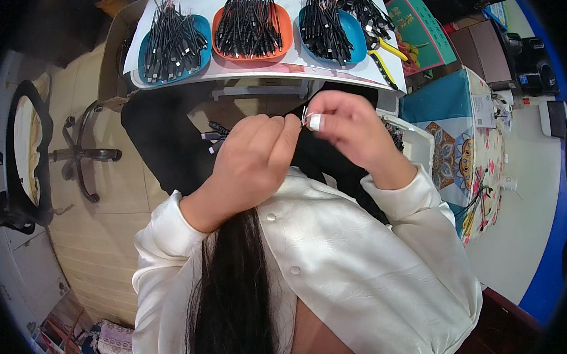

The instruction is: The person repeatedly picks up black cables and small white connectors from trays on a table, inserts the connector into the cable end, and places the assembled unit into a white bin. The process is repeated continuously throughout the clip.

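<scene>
black plastic-sheathed cables with short plug ends (214, 137) stick out past the outer side of the left hand (256, 154), just left of the frame's centre. that hand's fingers are curled over, seemingly so the plugs stay bunched while the other ends come out at the fingertips. there, at the centre of the frame, thin pale and reddish wire ends (305, 116) stand up between the hands. the right hand (351, 125) has thumb and forefinger brought together at these wires, apparently pinching; a white wrap (316, 122) covers the thumb tip, perhaps to spare the skin.

along the top of the frame, a blue plastic tray (204, 26), an orange plastic tray (285, 28) and a second blue plastic tray (355, 35) stand side by side on the white tabletop (361, 71), each heaped with black cables, probably to keep batches apart and within reach. a yellow-handled hand tool (393, 50) lies beside the rightmost tray.

the left palm is hidden, so the count of cables cannot be told. the right fingers are blurred, and whether they press the wires or merely touch them is unclear. a white box (425, 145) at right of centre is partly covered by the right forearm, and the upper edge cuts off the trays' far ends.
</scene>
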`<move>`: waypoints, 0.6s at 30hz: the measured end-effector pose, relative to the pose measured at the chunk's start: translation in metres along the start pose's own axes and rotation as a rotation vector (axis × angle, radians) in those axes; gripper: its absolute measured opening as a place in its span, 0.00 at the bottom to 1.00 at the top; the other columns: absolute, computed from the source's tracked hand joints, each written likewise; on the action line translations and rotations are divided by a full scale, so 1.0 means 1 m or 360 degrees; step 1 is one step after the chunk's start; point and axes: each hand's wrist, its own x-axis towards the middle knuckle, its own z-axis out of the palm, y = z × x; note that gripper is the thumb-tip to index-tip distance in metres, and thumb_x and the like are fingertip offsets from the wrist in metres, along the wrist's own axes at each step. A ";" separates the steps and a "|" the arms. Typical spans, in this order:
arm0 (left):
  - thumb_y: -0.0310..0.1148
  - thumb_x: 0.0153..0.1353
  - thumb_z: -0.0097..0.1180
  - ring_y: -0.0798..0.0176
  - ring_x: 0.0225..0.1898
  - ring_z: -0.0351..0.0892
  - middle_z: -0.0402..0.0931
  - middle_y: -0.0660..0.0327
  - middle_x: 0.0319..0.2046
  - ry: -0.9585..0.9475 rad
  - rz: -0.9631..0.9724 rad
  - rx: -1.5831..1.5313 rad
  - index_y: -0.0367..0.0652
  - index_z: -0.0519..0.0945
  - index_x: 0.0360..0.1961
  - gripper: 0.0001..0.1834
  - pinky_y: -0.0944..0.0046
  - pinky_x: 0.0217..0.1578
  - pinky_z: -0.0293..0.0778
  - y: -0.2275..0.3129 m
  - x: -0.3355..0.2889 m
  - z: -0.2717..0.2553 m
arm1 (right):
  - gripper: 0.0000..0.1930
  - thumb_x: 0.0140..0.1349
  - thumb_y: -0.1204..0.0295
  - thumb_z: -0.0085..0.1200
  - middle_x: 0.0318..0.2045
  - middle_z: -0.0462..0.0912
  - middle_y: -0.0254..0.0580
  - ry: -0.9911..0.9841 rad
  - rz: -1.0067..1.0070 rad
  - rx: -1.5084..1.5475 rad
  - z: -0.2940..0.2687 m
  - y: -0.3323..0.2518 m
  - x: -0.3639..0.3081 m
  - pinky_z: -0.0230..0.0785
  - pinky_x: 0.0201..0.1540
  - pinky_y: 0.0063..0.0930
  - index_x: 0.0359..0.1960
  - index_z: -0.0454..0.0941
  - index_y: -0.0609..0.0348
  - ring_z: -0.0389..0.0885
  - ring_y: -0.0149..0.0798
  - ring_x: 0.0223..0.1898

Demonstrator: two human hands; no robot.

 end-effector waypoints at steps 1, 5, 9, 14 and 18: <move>0.18 0.48 0.57 0.55 0.25 0.73 0.75 0.54 0.27 -0.0061 -0.0016 0.0032 0.30 0.75 0.44 0.19 0.61 0.27 0.71 -0.002 -0.001 0.001 | 0.04 0.62 0.77 0.51 0.27 0.74 0.34 -0.0085 0.0350 0.0702 -0.002 0.003 0.004 0.66 0.34 0.21 0.35 0.75 0.65 0.70 0.27 0.29; 0.20 0.51 0.59 0.59 0.23 0.74 0.76 0.53 0.25 -0.0125 -0.0339 -0.0166 0.31 0.79 0.39 0.12 0.65 0.25 0.70 -0.010 -0.001 0.001 | 0.07 0.64 0.72 0.52 0.30 0.76 0.34 0.0107 0.0239 0.0028 -0.001 0.003 0.001 0.66 0.34 0.19 0.37 0.76 0.65 0.71 0.27 0.29; 0.22 0.55 0.59 0.65 0.21 0.76 0.77 0.55 0.21 -0.0065 -0.0935 -0.0748 0.32 0.81 0.33 0.04 0.70 0.23 0.69 -0.008 0.001 -0.003 | 0.11 0.53 0.79 0.59 0.31 0.77 0.39 0.0421 -0.0839 -0.1711 0.005 -0.011 -0.009 0.71 0.40 0.27 0.40 0.79 0.60 0.77 0.38 0.33; 0.21 0.55 0.60 0.67 0.19 0.75 0.76 0.57 0.19 -0.0040 -0.1105 -0.1156 0.32 0.81 0.33 0.05 0.70 0.21 0.68 -0.005 0.001 -0.001 | 0.13 0.43 0.79 0.64 0.32 0.76 0.40 0.0201 -0.1452 -0.2078 0.004 -0.016 0.003 0.69 0.37 0.34 0.33 0.77 0.58 0.76 0.44 0.34; 0.20 0.54 0.59 0.61 0.22 0.77 0.76 0.54 0.22 -0.0059 -0.0677 -0.0601 0.32 0.80 0.34 0.06 0.68 0.25 0.71 -0.001 -0.003 0.001 | 0.09 0.48 0.79 0.61 0.30 0.76 0.40 0.0200 -0.1203 -0.1884 0.008 -0.011 -0.003 0.68 0.34 0.27 0.32 0.76 0.60 0.75 0.38 0.30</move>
